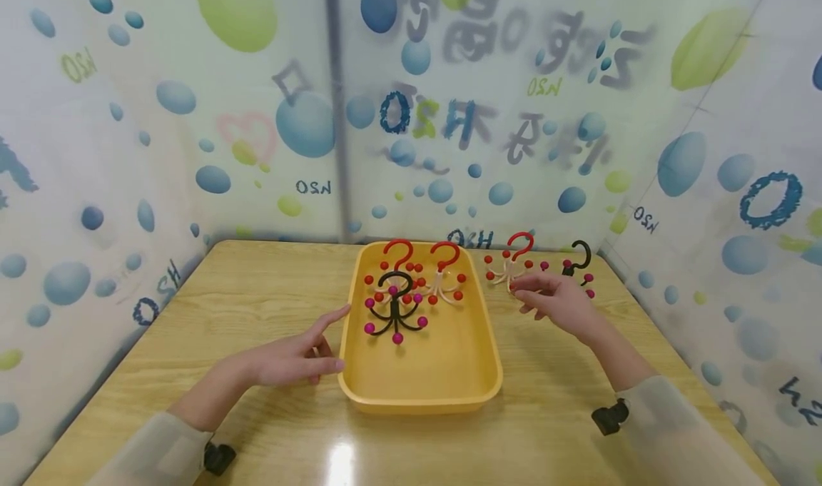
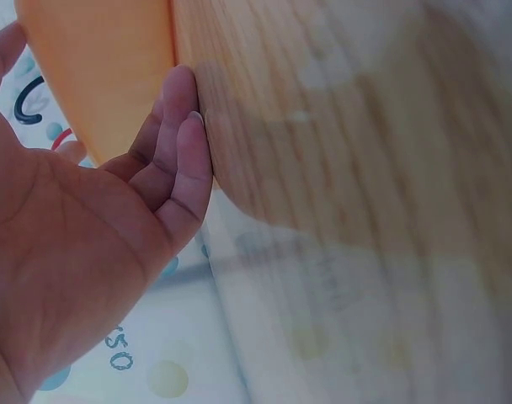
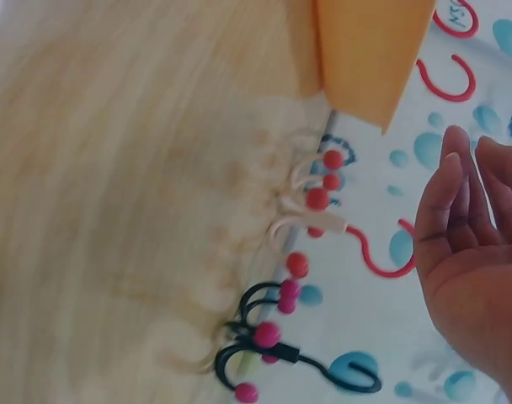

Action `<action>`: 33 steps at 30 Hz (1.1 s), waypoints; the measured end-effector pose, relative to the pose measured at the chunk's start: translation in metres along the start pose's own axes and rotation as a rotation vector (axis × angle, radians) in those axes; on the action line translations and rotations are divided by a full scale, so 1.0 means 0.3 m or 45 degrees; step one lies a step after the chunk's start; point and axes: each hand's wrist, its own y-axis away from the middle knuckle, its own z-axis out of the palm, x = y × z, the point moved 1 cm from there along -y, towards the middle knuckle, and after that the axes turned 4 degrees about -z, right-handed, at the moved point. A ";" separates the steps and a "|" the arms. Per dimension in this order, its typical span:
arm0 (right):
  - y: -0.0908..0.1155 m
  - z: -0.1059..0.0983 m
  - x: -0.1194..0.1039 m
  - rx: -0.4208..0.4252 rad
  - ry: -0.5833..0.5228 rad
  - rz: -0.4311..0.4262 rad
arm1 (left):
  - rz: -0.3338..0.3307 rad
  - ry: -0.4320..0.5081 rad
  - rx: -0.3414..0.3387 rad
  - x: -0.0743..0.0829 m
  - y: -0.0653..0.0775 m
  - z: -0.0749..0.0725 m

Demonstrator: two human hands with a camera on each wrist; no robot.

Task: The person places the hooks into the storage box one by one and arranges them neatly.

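Note:
The left hand (image 1: 292,357) rests against the left side of a yellow plastic tray (image 1: 420,404), its thumb and forefinger at the rim. In the left wrist view its other fingers (image 2: 189,151) lie along the tray's outer wall. Inside the tray stand a black multi-arm hook (image 1: 394,311) with magenta ball tips and two white ones with red hooks, one at right (image 1: 439,282). The right hand (image 1: 559,300) hovers by a white multi-arm hook (image 3: 323,220) with red ball tips on the table. In the right wrist view its slightly bent fingers (image 3: 445,185) are apart from it.
Right of that white hook, a second black multi-arm hook (image 1: 581,257) stands on the wooden table (image 1: 270,279), partly behind the right hand. Patterned curtains (image 1: 257,115) enclose the table's back and sides.

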 end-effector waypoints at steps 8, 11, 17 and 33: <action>0.069 -0.076 0.127 0.106 0.029 0.071 | 0.004 0.009 -0.006 0.005 0.002 0.000; 0.092 -0.107 0.167 0.138 0.042 0.088 | 0.004 0.011 -0.008 0.005 0.000 0.000; 0.119 -0.155 0.223 0.152 0.066 0.137 | -0.008 0.001 -0.010 0.004 -0.002 0.000; 0.054 -0.264 0.285 0.472 0.192 0.051 | -0.032 0.019 -0.009 0.001 -0.004 -0.006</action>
